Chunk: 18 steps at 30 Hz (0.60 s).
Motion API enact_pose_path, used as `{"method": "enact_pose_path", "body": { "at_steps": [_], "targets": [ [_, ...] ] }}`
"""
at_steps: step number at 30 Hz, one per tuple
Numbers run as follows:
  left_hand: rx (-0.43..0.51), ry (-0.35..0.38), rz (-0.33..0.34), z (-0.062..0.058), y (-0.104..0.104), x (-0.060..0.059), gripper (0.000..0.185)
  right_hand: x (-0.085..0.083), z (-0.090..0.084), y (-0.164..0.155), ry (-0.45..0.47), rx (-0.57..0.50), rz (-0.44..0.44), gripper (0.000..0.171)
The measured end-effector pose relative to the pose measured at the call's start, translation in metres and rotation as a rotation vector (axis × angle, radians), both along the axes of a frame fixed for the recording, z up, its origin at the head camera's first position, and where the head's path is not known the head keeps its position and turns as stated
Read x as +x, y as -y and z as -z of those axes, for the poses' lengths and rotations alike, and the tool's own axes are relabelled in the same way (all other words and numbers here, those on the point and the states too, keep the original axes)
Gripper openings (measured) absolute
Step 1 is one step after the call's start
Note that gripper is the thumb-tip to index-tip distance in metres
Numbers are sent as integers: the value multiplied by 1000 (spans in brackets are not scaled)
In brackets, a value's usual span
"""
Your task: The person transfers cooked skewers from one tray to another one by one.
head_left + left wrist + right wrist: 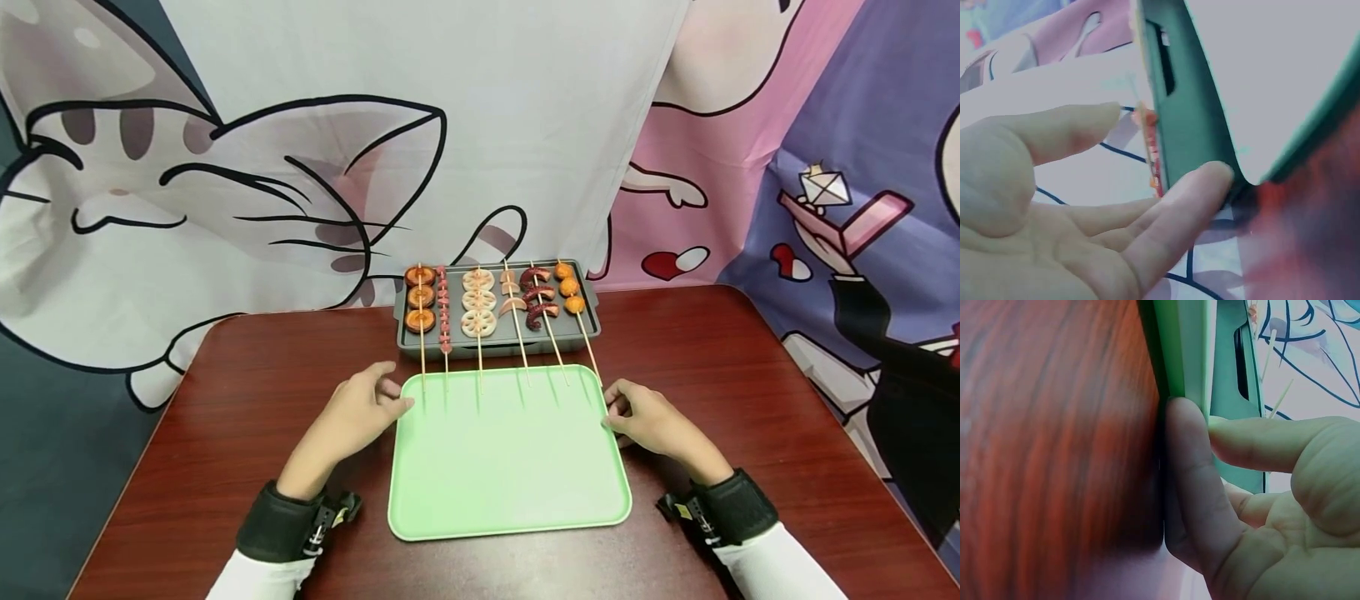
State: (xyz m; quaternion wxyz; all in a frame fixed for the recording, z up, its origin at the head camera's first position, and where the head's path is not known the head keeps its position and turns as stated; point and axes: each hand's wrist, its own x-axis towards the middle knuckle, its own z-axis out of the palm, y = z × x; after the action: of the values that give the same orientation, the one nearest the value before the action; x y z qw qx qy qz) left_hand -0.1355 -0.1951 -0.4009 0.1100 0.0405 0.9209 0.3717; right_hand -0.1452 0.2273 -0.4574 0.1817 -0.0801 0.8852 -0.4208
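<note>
A light green rectangular tray (510, 458) lies on the table in the head view. At its right edge, my right hand (648, 417) pinches the rim between thumb (1260, 442) and index finger, as the right wrist view shows. Beside the tray's far left corner is my left hand (363, 408). Its thumb and fingers are spread apart in the left wrist view, with one fingertip (1217, 175) close to the tray corner; whether they touch, I cannot tell. Behind the tray stands a dark grey-green grill pan (502, 351) holding several food skewers.
The skewers carry lotus root slices (478, 301), brown discs (420, 297), pink pieces (444, 308), reddish tentacles (542, 312) and orange balls (569, 287). Their sticks reach over the tray's far edge. A printed cartoon cloth (525, 125) hangs behind the reddish-brown wooden table (750, 400).
</note>
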Motion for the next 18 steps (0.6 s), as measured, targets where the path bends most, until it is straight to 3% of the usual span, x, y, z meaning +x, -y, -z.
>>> {"method": "enact_pose_path", "body": {
  "at_steps": [4, 12, 18],
  "targets": [
    [101, -5, -21, -5, 4, -12, 67, 0, -1, 0, 9, -13, -2, 26],
    [373, 91, -45, 0, 4, -31, 62, 2, -1, 0, 14, -31, -6, 26],
    [556, 153, -104, 3, 4, -38, 52, 2, 0, 0, 19, -40, -10, 25]
  ]
}}
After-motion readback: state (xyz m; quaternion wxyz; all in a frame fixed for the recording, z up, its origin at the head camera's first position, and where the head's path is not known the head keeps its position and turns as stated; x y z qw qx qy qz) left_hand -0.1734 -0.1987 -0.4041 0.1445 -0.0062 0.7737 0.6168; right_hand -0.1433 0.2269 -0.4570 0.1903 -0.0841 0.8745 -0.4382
